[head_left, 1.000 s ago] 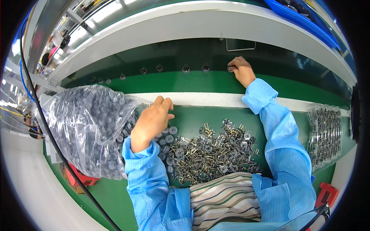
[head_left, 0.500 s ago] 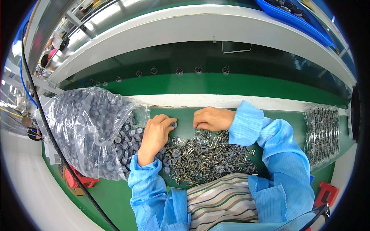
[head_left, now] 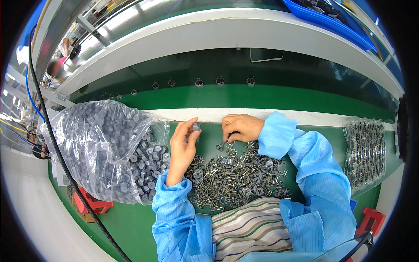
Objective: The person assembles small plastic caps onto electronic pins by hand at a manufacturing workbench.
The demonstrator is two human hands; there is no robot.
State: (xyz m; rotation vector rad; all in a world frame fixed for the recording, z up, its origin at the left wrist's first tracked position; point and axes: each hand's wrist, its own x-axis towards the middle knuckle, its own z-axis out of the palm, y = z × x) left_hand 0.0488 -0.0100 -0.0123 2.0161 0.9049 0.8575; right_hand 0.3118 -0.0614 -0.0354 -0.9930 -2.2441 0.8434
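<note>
My left hand [head_left: 181,146] is raised over the green worktop and pinches a small grey plastic cap [head_left: 195,126] between thumb and fingers. To its right, my right hand [head_left: 243,127] has its fingertips closed on a small dark part with metal pins [head_left: 221,146], just above the far edge of a heap. That heap of pinned metal parts [head_left: 235,181] lies in front of my body. Left of my left hand, a clear plastic bag [head_left: 98,144] bulges with grey caps, and loose grey caps [head_left: 150,161] spill from its mouth.
Beyond a white ledge [head_left: 205,114] runs a green strip [head_left: 279,96] with several small round parts in a row. A clear tray of pinned parts [head_left: 365,153] lies at right. A blue bin [head_left: 331,17] sits on the upper shelf. A black cable [head_left: 61,161] crosses the left side.
My left hand has lifted and turned, and the grey cap now shows in its fingers. My right hand has shifted slightly, with a pinned part now visible at its fingertips.
</note>
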